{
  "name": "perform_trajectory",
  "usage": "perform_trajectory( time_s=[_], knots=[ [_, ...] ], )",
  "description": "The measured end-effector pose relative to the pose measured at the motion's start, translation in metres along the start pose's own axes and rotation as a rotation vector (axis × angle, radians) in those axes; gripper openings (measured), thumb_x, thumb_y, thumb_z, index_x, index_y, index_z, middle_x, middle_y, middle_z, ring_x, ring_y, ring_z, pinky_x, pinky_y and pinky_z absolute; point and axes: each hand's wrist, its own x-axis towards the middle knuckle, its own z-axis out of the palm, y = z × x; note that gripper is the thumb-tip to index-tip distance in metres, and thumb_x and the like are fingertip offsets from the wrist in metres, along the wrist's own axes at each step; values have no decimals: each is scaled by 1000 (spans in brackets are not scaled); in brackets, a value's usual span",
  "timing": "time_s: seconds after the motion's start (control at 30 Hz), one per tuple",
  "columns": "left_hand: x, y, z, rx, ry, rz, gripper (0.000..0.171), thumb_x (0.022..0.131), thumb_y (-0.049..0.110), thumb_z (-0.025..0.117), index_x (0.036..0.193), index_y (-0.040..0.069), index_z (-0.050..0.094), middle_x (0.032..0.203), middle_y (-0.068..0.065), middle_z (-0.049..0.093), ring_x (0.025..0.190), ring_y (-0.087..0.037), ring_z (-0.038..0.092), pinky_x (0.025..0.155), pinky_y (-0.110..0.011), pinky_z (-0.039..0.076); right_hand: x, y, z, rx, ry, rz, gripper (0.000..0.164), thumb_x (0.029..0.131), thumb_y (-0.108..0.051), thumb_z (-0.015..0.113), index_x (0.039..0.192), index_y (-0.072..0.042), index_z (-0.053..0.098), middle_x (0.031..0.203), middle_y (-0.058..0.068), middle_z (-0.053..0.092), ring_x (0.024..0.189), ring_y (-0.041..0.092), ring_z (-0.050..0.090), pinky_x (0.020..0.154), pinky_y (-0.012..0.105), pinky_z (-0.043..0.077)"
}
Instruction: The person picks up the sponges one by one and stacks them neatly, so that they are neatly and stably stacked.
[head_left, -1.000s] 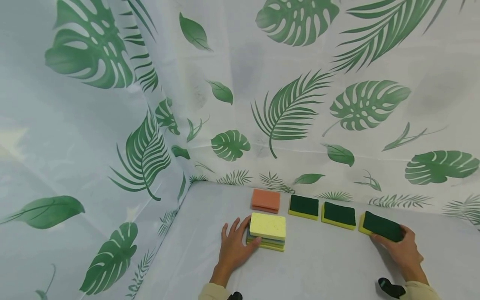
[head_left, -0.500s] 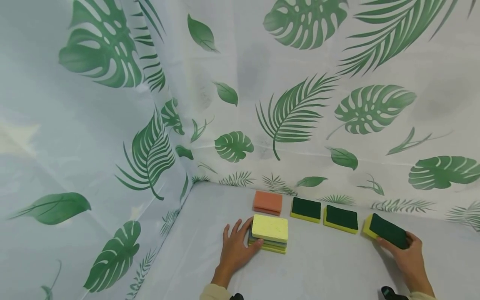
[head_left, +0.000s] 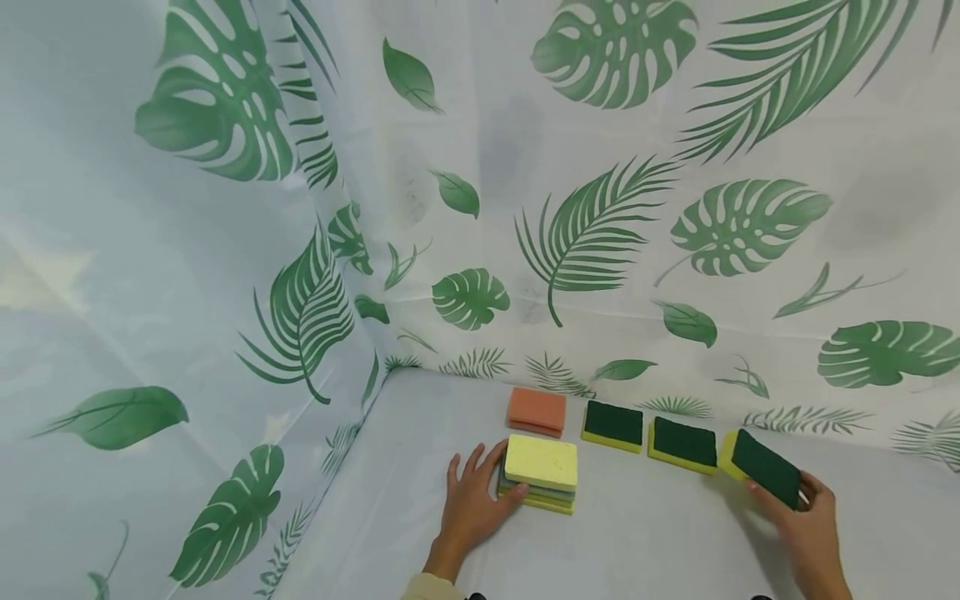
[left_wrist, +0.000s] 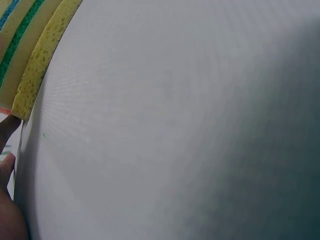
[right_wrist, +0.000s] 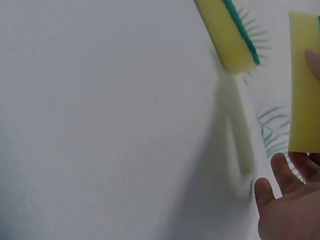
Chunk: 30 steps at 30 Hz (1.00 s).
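Note:
In the head view my left hand [head_left: 472, 504] touches the left side of a stack of sponges [head_left: 541, 460], its thumb at the front and its other fingers spread. Pale yellow tops the stack; the left wrist view shows yellow, green and blue layers [left_wrist: 31, 60]. My right hand [head_left: 810, 521] grips a yellow scouring sponge [head_left: 767, 468] with a dark green face, tilted and raised off the table. Fingers and thumb pinch this sponge [right_wrist: 304, 100] in the right wrist view. Left of it lie two scouring sponges, one nearer [head_left: 683, 442] and one farther [head_left: 613, 423], green side up.
An orange sponge pile [head_left: 537, 410] sits behind the stack. The white table [head_left: 637, 542] meets a leaf-printed curtain [head_left: 615, 325] at the back and another curtain side [head_left: 225, 358] on the left.
My right hand has lifted the scouring sponge off the table, tilted it and brought it slightly left. My left hand stays at the stack. The head view has shifted a little.

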Motion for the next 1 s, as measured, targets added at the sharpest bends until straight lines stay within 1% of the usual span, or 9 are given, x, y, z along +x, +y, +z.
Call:
perform_trajectory(
  time_s=[0.17, 0.3, 0.5, 0.57, 0.7, 0.8, 0.9, 0.93, 1.0],
  knots=[
    [-1, -1, 2, 11, 6, 9, 85, 95, 79, 57, 165, 31, 44, 159, -3, 55, 154, -33, 38, 126, -64, 7, -15, -8, 13, 33, -4, -37, 112, 100, -38, 77, 170, -5, -4, 177, 21, 2, 162, 39, 10, 130, 49, 18],
    [-1, -2, 2, 8, 12, 21, 85, 95, 77, 58, 164, 30, 45, 158, -4, 55, 153, -34, 39, 126, -65, 8, -28, -17, 25, 38, -2, -92, 110, 100, -34, 78, 170, -5, -2, 176, 23, 7, 163, 38, 9, 130, 47, 20],
    [0, -1, 3, 13, 5, 21, 84, 96, 77, 58, 165, 30, 44, 158, -2, 55, 154, -33, 38, 126, -65, 7, -47, -30, 45, 39, -13, -185, 105, 101, -26, 79, 170, -7, 2, 173, 25, 16, 162, 39, 13, 131, 48, 16],
    [0, -2, 3, 17, 4, 19, 84, 96, 77, 57, 165, 31, 44, 159, -2, 55, 154, -33, 38, 126, -65, 8, -53, -33, 51, 31, -20, -209, 105, 100, -25, 79, 170, -6, 3, 172, 25, 18, 161, 40, 15, 131, 49, 17],
    [0, -3, 3, 21, 1, 10, 85, 96, 79, 56, 165, 31, 43, 159, -2, 54, 155, -32, 37, 127, -64, 6, -64, -36, 62, 19, -42, -250, 105, 99, -24, 81, 169, -7, 6, 169, 23, 23, 158, 41, 22, 129, 48, 23],
    [0, -3, 3, 26, 3, 11, 85, 95, 79, 56, 165, 31, 43, 159, -1, 54, 155, -31, 37, 127, -63, 6, -71, -36, 72, 8, -70, -276, 105, 98, -26, 82, 169, -7, 7, 167, 21, 26, 155, 40, 26, 127, 40, 29],
    [0, -3, 3, 28, 9, 28, 84, 96, 78, 56, 165, 31, 43, 159, -1, 55, 154, -31, 38, 126, -63, 7, -79, -35, 82, -4, -107, -297, 105, 98, -28, 83, 168, -7, 8, 166, 20, 27, 153, 39, 29, 120, 23, 36],
    [0, -4, 2, 24, 11, 35, 84, 96, 77, 57, 165, 31, 43, 158, -2, 55, 154, -32, 38, 126, -64, 8, -82, -35, 86, -6, -120, -305, 105, 98, -28, 83, 168, -7, 8, 166, 20, 27, 152, 39, 29, 117, 19, 37],
    [-1, -4, 1, 15, 17, 50, 84, 96, 76, 57, 165, 30, 43, 158, -3, 56, 154, -33, 38, 126, -64, 7, -88, -37, 94, -16, -144, -318, 104, 98, -29, 83, 168, -7, 9, 165, 20, 28, 152, 38, 30, 115, 19, 39]
  ],
)
